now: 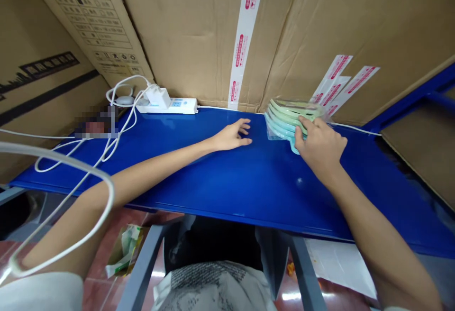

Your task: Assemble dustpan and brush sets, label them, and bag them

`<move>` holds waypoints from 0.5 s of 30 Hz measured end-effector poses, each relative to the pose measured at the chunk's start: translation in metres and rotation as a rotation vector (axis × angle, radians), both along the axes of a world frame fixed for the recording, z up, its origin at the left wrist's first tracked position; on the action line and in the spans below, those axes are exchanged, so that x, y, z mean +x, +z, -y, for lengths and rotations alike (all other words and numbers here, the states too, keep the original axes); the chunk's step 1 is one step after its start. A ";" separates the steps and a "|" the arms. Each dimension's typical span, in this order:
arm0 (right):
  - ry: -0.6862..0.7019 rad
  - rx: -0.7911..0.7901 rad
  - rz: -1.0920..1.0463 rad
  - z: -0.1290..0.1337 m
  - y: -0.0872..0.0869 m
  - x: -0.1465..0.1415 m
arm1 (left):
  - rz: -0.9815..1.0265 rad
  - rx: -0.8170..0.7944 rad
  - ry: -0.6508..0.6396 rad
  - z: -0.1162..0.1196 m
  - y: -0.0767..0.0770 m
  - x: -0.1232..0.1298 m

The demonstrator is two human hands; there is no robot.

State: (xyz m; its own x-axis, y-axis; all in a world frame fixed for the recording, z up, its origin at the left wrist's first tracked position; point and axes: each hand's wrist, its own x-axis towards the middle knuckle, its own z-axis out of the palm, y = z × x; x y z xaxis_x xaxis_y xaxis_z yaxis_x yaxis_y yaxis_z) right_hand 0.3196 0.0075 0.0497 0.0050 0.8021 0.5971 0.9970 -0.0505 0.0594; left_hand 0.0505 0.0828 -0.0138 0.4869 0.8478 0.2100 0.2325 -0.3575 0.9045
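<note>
Closest to you, a white cable loop (111,195) crosses in front of your left forearm (156,178), while your right forearm (377,225) slants in from the lower right. Your left hand (232,135) is at the middle of the blue tabletop (231,183), its grip loosely spread with the fingers bent. Your right hand (322,145) has its grip pinching the near right edge of a stack of pale green and blue plastic pieces (282,121), which lies in clear wrap toward the tabletop's far right. At the back left you have a white power strip (185,105); behind everything stands taped cardboard (192,41)
</note>
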 end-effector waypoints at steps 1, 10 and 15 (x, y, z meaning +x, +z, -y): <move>0.000 0.004 -0.024 0.000 0.002 0.001 | 0.102 -0.135 -0.011 -0.005 0.001 0.018; 0.066 0.074 -0.103 -0.009 0.005 0.013 | 0.426 -0.341 -0.070 -0.018 0.001 0.115; 0.108 0.155 -0.099 -0.016 0.004 0.021 | 0.464 -0.386 -0.139 -0.024 -0.002 0.110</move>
